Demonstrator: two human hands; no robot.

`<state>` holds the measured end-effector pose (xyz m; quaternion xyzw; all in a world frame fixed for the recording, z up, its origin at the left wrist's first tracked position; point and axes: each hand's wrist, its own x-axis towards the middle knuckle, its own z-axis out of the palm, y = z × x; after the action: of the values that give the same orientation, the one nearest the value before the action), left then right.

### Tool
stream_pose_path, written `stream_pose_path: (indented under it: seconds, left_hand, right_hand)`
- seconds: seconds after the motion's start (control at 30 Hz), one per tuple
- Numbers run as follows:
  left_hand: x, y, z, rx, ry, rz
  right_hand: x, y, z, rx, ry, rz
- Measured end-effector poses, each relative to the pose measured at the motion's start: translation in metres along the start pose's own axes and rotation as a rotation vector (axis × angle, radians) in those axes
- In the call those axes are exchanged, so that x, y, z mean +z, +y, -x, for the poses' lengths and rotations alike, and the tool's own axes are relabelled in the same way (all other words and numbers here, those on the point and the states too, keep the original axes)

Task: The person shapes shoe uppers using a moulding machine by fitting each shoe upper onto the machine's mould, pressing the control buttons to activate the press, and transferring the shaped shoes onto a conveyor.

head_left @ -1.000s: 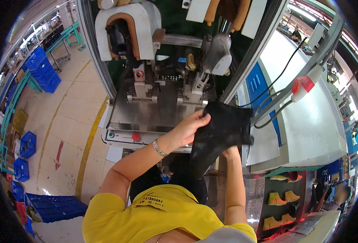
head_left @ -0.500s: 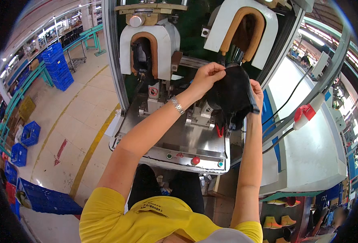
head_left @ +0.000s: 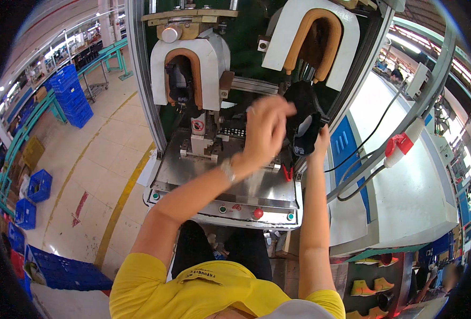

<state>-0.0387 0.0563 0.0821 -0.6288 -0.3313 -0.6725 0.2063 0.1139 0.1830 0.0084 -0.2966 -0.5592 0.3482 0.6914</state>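
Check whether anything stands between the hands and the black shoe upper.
Nothing visible does: the right hand is at the lower right of the black shoe upper, and the blurred left hand is close on its left, contact unclear.

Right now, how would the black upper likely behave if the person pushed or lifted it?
The black upper would probably bend rather than stay stiff: its outline is uneven and its edges look thin. It may be light for its size, since the open mouth suggests a hollow shell. Its mostly dull surface should not be very slippery.
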Motion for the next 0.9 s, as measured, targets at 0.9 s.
stream_pose_path:
  seconds: [0.9]
  left_hand:
    - [0.004, 0.040, 0.080, -0.084, -0.606, -0.133]
  right_hand:
    - [0.035, 0.140, 0.095, 0.506, -0.233, -0.703]
